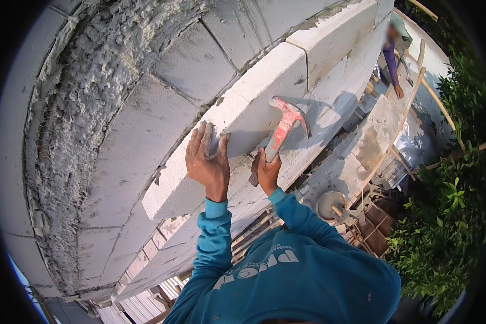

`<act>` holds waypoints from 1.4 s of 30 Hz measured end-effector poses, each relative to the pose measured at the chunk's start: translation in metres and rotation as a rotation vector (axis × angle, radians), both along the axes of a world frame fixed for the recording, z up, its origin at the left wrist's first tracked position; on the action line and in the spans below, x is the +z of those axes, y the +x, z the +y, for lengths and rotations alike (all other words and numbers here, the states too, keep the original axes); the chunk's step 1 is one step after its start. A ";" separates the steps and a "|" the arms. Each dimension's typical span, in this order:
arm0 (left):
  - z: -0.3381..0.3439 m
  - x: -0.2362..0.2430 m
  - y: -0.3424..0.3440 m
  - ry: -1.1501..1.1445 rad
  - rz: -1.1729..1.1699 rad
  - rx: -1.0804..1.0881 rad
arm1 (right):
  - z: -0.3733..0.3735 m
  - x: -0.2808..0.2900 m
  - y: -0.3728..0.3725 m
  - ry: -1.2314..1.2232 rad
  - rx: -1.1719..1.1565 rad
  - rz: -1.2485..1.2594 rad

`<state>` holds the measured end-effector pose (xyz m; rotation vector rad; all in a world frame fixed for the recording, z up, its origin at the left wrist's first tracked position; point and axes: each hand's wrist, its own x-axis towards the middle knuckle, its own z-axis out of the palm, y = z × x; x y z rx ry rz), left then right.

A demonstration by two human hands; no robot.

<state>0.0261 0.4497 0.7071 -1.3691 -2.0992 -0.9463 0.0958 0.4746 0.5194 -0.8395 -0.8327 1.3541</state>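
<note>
My left hand point(208, 164) rests on the top of a long white block point(248, 89), its fingers stretched and the thumb apart. A grey patch lies between thumb and fingers; whether it is shadow or a small piece I cannot make out. My right hand point(267, 171) is closed around the handle of a claw hammer point(286, 127) with worn red paint. The hammer is raised in front of the block's outer face, head upward, and a shadow falls on the wall beside it. The block sits in a row that juts out from the block wall point(186, 62).
Rough mortar point(83, 102) fills a band along the wall at left. To the right are a plank platform point(370, 140) with bamboo poles point(437, 105), a round bucket point(332, 205) and leafy bushes point(448, 216). Another person in a purple sleeve point(390, 59) is at the far right.
</note>
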 end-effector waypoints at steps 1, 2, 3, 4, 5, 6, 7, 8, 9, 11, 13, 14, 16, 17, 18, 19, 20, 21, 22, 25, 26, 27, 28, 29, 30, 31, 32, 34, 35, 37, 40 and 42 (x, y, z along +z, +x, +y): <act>-0.001 0.000 0.000 -0.009 -0.004 0.002 | -0.003 -0.002 0.011 -0.031 0.022 -0.024; -0.001 0.000 0.001 -0.012 0.000 0.004 | -0.004 -0.001 0.019 -0.048 0.031 -0.016; -0.001 0.000 0.001 -0.006 0.008 0.006 | -0.006 0.002 0.026 -0.055 0.026 0.078; -0.001 0.000 0.001 -0.007 0.004 0.007 | -0.010 0.007 0.031 -0.062 0.008 0.194; 0.000 -0.001 0.000 -0.022 0.015 0.012 | -0.008 0.012 0.032 -0.033 0.005 0.319; 0.001 -0.002 0.000 -0.027 0.016 0.020 | -0.006 0.017 0.030 0.035 -0.018 0.447; 0.002 -0.002 -0.002 -0.024 0.022 0.035 | 0.000 0.022 0.023 0.033 -0.085 0.215; 0.003 -0.003 -0.003 -0.029 0.024 0.030 | 0.009 0.027 0.012 0.064 -0.143 -0.018; 0.006 -0.005 -0.005 -0.015 0.025 0.029 | 0.017 0.031 0.005 0.096 -0.215 -0.265; 0.005 -0.006 -0.006 -0.021 0.030 0.031 | 0.020 0.037 -0.002 0.113 -0.195 -0.165; 0.005 -0.007 -0.006 -0.015 0.031 0.041 | 0.023 0.041 -0.002 0.122 -0.174 -0.075; 0.004 -0.007 -0.006 -0.017 0.022 0.040 | 0.020 0.041 0.008 -0.143 0.097 0.125; 0.005 -0.006 -0.005 -0.013 -0.012 0.029 | 0.017 0.043 0.019 -0.066 0.055 0.128; 0.006 -0.004 -0.004 -0.039 -0.017 0.044 | 0.015 0.044 0.024 -0.073 0.069 0.159; 0.006 -0.002 -0.004 -0.052 -0.023 0.054 | 0.013 0.045 0.029 -0.086 0.087 0.184; 0.007 -0.001 -0.002 -0.097 -0.044 0.087 | 0.009 0.046 0.033 -0.096 0.108 0.211; 0.006 0.000 -0.001 -0.100 0.011 0.074 | 0.004 0.045 0.035 -0.124 0.114 0.239; 0.007 0.001 -0.001 -0.081 0.000 0.052 | 0.000 0.044 0.038 -0.134 0.103 0.222; 0.006 0.002 0.000 -0.076 -0.004 0.050 | -0.007 0.042 0.040 -0.148 0.104 0.205; 0.005 0.001 0.000 -0.092 -0.028 0.065 | -0.020 0.034 0.044 -0.182 0.180 0.156; 0.005 0.000 0.000 -0.096 -0.033 0.072 | -0.023 0.030 0.045 -0.194 0.219 0.152; 0.005 -0.001 0.000 -0.079 -0.011 0.072 | -0.024 0.028 0.046 -0.207 0.255 0.117; 0.005 -0.001 0.000 -0.085 -0.021 0.069 | -0.026 0.025 0.047 -0.221 0.282 0.157; 0.006 -0.001 0.000 -0.073 -0.005 0.062 | -0.025 0.024 0.048 -0.195 0.281 0.126; 0.006 0.000 0.000 -0.066 0.010 0.058 | -0.025 0.023 0.048 -0.172 0.282 0.095; 0.005 0.002 0.000 -0.073 0.018 0.046 | -0.025 0.023 0.048 -0.132 0.282 0.043; 0.005 0.003 0.000 -0.080 0.025 0.035 | -0.024 0.023 0.048 -0.150 0.277 0.066; 0.000 0.007 -0.001 -0.109 -0.006 0.007 | -0.022 0.024 0.048 -0.124 0.243 0.007; -0.004 0.008 -0.003 -0.061 -0.150 -0.064 | -0.023 0.026 0.048 -0.114 0.249 -0.021; -0.027 0.009 -0.006 0.059 -0.437 -0.142 | -0.023 0.028 0.048 -0.140 0.282 0.065; -0.081 0.008 -0.021 0.267 -0.095 0.079 | -0.025 0.029 0.048 -0.128 0.294 0.092; -0.121 0.004 -0.034 0.324 0.074 0.325 | -0.024 0.030 0.045 -0.120 0.302 0.079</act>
